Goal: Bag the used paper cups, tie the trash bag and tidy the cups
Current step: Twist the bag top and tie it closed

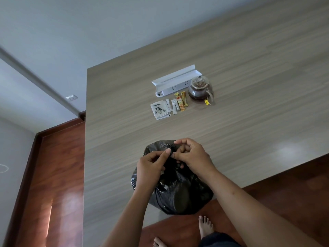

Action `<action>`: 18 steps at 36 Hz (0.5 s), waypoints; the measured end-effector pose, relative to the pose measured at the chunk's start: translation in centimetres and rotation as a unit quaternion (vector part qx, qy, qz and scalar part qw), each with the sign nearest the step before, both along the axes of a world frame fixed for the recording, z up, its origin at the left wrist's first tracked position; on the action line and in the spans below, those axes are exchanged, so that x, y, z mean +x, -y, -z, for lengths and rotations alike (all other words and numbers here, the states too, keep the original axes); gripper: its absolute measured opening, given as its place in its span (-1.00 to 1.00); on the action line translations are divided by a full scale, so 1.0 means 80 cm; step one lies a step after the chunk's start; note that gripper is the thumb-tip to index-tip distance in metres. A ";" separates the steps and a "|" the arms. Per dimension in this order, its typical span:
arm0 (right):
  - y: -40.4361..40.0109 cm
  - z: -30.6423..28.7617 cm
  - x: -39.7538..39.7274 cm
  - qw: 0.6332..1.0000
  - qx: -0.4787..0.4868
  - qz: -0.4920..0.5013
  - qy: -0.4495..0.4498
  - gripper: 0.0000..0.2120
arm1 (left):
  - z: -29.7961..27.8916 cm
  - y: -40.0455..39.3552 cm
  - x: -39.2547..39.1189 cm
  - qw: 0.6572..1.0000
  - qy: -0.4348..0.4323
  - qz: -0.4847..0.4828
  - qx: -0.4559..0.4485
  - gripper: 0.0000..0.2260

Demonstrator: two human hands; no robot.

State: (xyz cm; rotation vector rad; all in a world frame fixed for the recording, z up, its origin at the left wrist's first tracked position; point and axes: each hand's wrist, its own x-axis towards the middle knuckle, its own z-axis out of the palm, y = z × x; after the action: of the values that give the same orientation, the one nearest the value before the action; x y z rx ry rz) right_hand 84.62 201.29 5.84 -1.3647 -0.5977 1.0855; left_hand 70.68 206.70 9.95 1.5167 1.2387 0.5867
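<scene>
On the wood-grain counter [231, 68], a glossy, crinkled black trash bag [178, 189] sits at the near edge, bulging and rounded, its gathered neck pointing up. The left hand [151, 166] pinches the twisted plastic; the right hand [192, 155] grips the neck beside it, fingers curled. Its contents are hidden, and the knot is obscured by fingers.

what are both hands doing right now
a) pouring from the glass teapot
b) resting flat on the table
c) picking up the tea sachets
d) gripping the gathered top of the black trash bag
d: the left hand and right hand both pinch the bunched neck of the black trash bag at the table's near edge, while the glass teapot and tea sachets lie untouched farther back.
</scene>
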 end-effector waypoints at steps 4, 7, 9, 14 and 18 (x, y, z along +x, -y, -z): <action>0.000 0.000 0.000 1.000 -0.009 0.000 -0.013 -0.62 | 0.001 -0.002 -0.004 1.000 -0.003 0.021 0.008 -0.86; 0.000 0.001 0.002 1.000 -0.017 -0.001 -0.017 -0.66 | 0.003 -0.004 -0.004 0.999 -0.004 0.035 -0.002 -0.87; 0.001 0.003 0.004 1.000 -0.018 -0.002 -0.022 -0.67 | 0.006 -0.005 -0.004 0.999 -0.010 0.038 -0.001 -0.91; -0.002 0.000 0.005 0.994 -0.013 -0.027 -0.101 -0.67 | 0.012 -0.011 -0.006 0.999 -0.018 0.032 -0.005 -0.86; -0.003 -0.012 0.006 0.983 -0.073 -0.057 -0.156 -0.75 | 0.013 -0.012 -0.005 0.998 -0.013 0.053 -0.012 -0.83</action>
State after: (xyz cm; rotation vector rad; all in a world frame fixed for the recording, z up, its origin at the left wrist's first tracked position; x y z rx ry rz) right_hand 85.10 201.51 6.82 -1.2616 -0.3732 1.4266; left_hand 70.27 207.67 8.90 1.5635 1.1736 0.4825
